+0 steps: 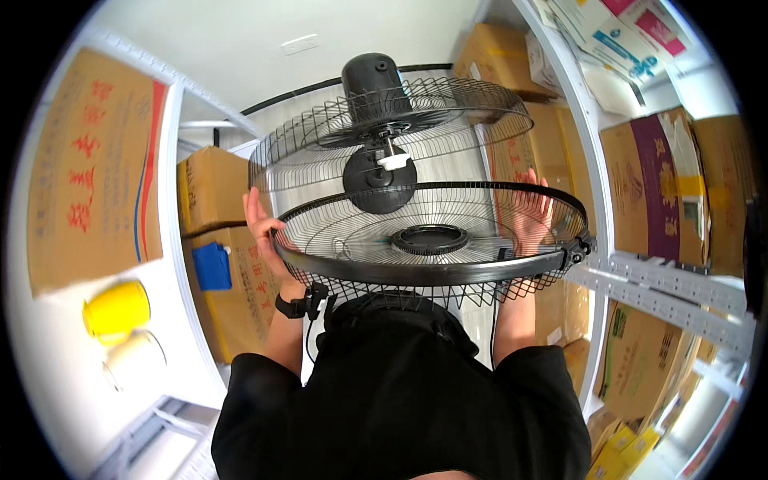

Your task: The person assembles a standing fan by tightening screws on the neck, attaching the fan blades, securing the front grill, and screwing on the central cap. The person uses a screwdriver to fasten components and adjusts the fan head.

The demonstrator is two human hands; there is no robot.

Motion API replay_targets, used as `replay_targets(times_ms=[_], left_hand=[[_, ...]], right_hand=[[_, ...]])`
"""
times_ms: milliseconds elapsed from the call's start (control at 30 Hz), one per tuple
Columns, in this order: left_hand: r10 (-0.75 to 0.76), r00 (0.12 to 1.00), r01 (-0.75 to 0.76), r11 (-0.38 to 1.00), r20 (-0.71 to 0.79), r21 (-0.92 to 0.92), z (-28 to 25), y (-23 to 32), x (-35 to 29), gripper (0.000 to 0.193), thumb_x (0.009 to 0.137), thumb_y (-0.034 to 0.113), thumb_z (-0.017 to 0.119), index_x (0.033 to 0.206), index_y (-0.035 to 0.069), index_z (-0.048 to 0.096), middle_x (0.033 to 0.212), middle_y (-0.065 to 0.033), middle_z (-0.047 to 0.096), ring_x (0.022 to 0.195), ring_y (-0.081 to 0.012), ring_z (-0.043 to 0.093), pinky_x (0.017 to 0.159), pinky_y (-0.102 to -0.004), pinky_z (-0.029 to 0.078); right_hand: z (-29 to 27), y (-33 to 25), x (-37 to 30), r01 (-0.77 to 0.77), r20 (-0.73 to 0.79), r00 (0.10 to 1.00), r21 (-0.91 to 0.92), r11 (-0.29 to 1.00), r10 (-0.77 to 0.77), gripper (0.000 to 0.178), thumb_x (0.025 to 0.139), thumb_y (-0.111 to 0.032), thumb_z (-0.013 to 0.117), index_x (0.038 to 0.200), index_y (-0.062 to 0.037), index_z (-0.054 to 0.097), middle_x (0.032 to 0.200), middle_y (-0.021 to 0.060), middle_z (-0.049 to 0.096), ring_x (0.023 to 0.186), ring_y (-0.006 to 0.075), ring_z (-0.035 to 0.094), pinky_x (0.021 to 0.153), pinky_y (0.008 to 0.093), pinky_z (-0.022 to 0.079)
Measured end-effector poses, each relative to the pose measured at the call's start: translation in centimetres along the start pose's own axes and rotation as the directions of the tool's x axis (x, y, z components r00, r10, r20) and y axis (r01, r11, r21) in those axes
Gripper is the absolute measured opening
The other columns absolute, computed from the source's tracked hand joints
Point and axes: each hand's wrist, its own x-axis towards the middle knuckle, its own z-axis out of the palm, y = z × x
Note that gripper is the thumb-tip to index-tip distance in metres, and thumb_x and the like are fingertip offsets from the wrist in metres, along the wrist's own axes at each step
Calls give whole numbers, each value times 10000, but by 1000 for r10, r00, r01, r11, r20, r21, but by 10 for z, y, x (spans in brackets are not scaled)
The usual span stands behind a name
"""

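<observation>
A round black wire fan grille (424, 274) with a wide dark rim is held level in front of me, a round black ring at its centre. My left hand (266, 236) is at its left rim, thumb against the edge and fingers stretched upward. Through the wires at the right side shows my right hand (530, 210), fingers extended and palm against the grille. Just beyond stands a fan with a black motor housing (370, 80) and a rear wire grille (512, 108). A white piece (393, 162) sits on its shaft, with no blades on it. Below is the round black base (380, 196).
Cardboard boxes (96, 172) fill the shelves on the left, with a yellow cup-shaped container (118, 310) nearby. More boxes (652, 192) stand on the right behind a metal shelf post (592, 144). A white wall (240, 48) rises beyond the fan.
</observation>
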Motion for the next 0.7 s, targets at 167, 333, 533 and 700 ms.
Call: replay_targets(times_ms=[167,333,533,700], left_hand=[[-145,989,144,938,20,-315,-3,25,-42,404,1000,389,328,782,62,421,977,-154,514,944,-243,458,914,-398,343],[-217,969,248,867,119,-433,-25,42,-52,333,990,258,347,717,69,379,687,-44,370,690,-163,351,721,-316,321],[-614,788,544,669,35,-506,-48,44,-28,355,1004,216,342,675,83,346,634,-28,349,621,-158,339,713,-316,336],[-496,851,503,677,171,-538,-99,-4,-24,354,1012,198,352,672,101,363,629,-33,383,659,-178,399,816,-356,372]], right_hand=[[-52,-28,-16,7,-23,1000,-136,991,-10,492,1033,-375,307,1322,-32,511,1442,176,449,1373,305,376,1139,457,279],[-49,-40,-43,-24,-109,994,-147,989,7,385,1006,-318,419,1203,-35,589,1230,152,593,1255,318,483,1129,457,307],[26,-46,-65,-66,-214,968,-720,691,-130,193,961,-241,506,968,-53,549,868,65,499,835,214,506,1015,437,403],[93,-27,-59,54,88,996,-612,789,1,416,977,-404,464,717,-82,419,710,17,380,688,147,344,668,296,326]])
